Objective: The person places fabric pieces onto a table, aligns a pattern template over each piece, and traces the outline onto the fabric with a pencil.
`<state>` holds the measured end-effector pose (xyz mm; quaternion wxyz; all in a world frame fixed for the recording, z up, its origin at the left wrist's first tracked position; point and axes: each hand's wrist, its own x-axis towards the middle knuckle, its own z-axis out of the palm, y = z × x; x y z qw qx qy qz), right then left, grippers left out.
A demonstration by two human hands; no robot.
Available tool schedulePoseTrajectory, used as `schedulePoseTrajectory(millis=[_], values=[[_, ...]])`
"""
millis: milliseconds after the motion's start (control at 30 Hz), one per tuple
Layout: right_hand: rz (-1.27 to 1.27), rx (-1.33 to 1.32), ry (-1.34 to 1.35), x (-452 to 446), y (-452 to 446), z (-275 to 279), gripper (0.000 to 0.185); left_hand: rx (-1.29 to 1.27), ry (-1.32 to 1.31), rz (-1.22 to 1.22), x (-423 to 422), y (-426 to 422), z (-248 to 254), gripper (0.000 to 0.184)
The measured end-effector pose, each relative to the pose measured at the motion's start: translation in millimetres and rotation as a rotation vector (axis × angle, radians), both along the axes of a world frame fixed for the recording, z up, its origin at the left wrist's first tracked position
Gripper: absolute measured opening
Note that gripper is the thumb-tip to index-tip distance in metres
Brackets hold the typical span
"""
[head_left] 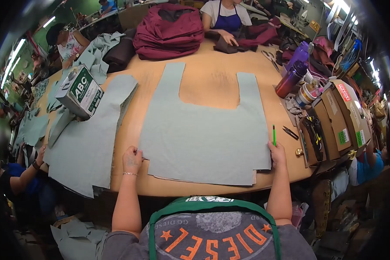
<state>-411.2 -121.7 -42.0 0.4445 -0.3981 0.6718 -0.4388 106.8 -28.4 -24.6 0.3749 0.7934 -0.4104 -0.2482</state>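
Observation:
A grey-green cut fabric panel (203, 134) with a deep U-shaped notch at its far edge lies flat on the table before me. My left hand (132, 159) is closed at its lower left edge; a small thin dark thing shows beside the fingers, too small to name. At the lower right edge, my right hand (277, 154) is closed round a green pencil (274, 135), which stands up from the fingers, and touches the fabric. Under the panel's near edge a strip of brownish material (177, 180) peeks out.
Left of the panel lies a fabric stack (89, 143) with an ABC tin (79, 92) on it. Small black snips (290, 132), cardboard boxes (333, 121) and bottles (291, 77) stand right. Beyond are a maroon fabric pile (169, 32) and a person in a blue apron (226, 19).

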Motion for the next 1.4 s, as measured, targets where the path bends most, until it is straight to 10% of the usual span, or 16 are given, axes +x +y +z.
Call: schedulePoseTrajectory(millis=[233,367,667,1133,1400], values=[[0.096,0.216,-0.044,1.3,-16.8,33.6,0.014,0.069,-0.730,0.017,-16.9,20.9,29.1,0.041],[0.190,0.189,0.074,-1.9,-43.9,22.7,0.017,-0.057,-0.680,-0.234,-54.1,7.1,21.7,0.064],[0.272,0.114,-0.545,8.2,-75.2,49.1,0.024,0.203,-0.580,-0.330,-89.2,-1.6,15.8,0.074],[-0.002,-0.630,0.221,-116.9,-66.1,239.6,0.023,0.275,-0.666,-0.334,-92.9,-5.0,16.4,0.089],[-0.325,-0.898,0.649,-82.7,-35.3,215.7,0.021,0.239,-0.751,-0.429,-108.2,-13.9,25.0,0.080]])
